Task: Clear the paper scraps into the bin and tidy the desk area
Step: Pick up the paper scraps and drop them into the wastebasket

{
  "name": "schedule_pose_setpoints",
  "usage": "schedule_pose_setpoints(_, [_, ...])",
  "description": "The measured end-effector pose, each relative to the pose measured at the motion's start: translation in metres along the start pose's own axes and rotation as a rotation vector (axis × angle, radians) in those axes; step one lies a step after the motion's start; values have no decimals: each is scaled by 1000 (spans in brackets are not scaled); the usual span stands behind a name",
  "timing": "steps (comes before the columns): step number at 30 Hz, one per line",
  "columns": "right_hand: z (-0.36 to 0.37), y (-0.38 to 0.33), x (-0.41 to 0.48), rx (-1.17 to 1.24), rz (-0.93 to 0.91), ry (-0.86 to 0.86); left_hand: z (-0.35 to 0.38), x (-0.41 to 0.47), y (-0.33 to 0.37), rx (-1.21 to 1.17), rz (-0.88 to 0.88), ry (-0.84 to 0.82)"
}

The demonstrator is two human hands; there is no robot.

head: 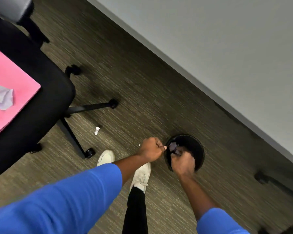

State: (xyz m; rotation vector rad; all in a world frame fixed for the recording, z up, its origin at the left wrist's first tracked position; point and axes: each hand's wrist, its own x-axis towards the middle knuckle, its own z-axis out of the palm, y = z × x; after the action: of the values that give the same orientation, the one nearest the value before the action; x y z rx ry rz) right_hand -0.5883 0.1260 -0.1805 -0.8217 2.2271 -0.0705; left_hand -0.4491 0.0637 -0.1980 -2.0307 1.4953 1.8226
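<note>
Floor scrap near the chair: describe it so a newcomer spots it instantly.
Start at the black office chair on the left, its wheeled legs spread over the carpet. Between the two nearest legs lies a small white twisted paper scrap. It lies alone on the carpet, unlike the larger crumpled papers on the pink sheet.

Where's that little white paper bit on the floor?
In the head view, the paper scrap lies on the carpet beside the chair base, left of the bin.

Your head camera looks steeply down at the floor (142, 81), rolled so the wall (227, 39) crosses the upper right; the bin (198, 146) sits close, lower centre.
</note>
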Motion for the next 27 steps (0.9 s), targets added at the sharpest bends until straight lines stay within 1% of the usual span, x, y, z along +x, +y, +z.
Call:
schedule_pose_setpoints(6, [14,-84,-19,14,-216,-76,-91,-8,-27,-41,-7,180])
schedule_pose_setpoints(12, [30,-178,-52,45,-483,-45,-172,-33,-45,-116,7,320])
schedule_pose_setpoints(16, [42,-236,-81,59,-628,-78,-230,-58,-49,-139,28,440])
schedule_pose_setpoints(20, [56,-291,-115,96,-756,-104,-292,-88,-62,-136,90,625])
schedule_pose_setpoints(24, [78,-340,-145,125,-888,-158,-359,-117,-84,-198,152,809])
schedule_pose_setpoints(27, [98,-374,-164,83,-998,-207,-410,-131,-112,-89,156,1021])
